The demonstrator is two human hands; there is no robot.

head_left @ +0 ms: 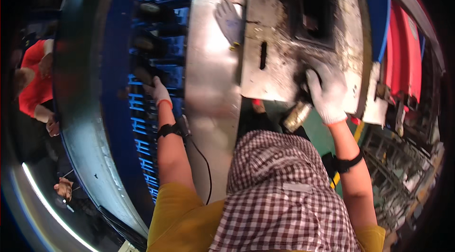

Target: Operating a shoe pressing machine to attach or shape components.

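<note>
Both my hands wear white knit gloves with orange cuffs. My left hand [160, 93] reaches into the blue-lit rack on the left. Its fingers are closed on a dark, rounded, shoe-like piece [146, 75], partly lost in shadow. Over the near edge of a worn, stained metal table [275, 79], my right hand [328, 90] is bent around a dark, blurred piece [301, 83]. I cannot make out its kind. Just below that piece shows a shiny, tan-gold block [297, 116]; whether the two are joined is unclear.
More dark, shoe-like pieces [152, 8] line the blue-lit rack [137, 126]. A grey glove [229, 22] lies on the smooth metal ledge [208, 86]. A dark cable [208, 169] hangs from my left forearm. Red panels [403, 48] stand at right; a person in red [35, 79] is at far left.
</note>
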